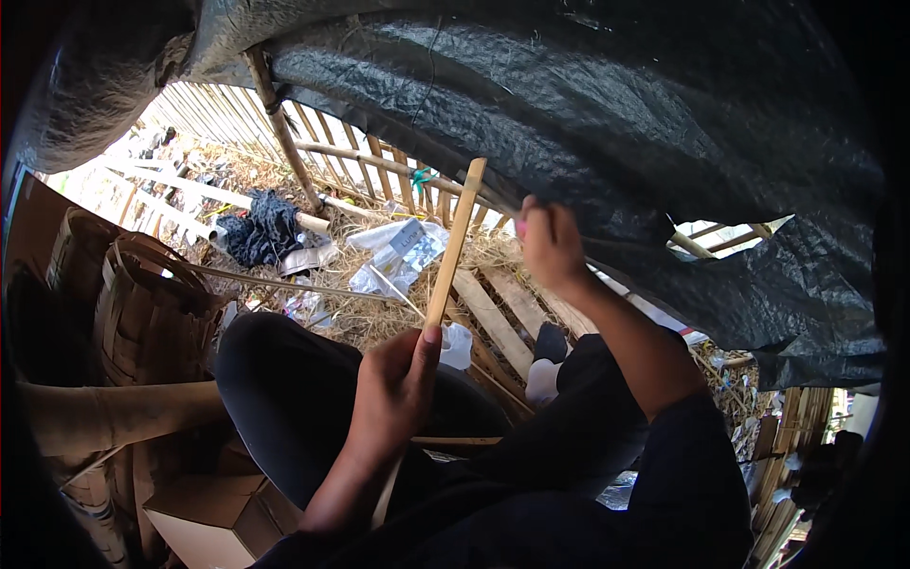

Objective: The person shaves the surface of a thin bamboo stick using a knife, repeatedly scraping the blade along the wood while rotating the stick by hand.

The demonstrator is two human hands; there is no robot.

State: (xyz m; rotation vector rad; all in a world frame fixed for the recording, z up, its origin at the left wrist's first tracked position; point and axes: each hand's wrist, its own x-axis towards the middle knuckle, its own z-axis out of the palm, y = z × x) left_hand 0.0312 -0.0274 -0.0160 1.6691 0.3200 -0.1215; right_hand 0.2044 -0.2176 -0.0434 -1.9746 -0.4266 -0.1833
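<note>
Left hand (398,384) closed around upright bamboo strip (453,245); right hand (550,245) clenched near its top, contents unclear. Strip looks whole, work seemingly barely begun.

Bamboo strip (453,245) lower end hidden behind left hand (396,384), right hand (550,245) fingers blurred, perhaps pinching something

Pale tan bamboo strip (455,242), black tarp (588,114), woven brown basket (142,313).
</note>
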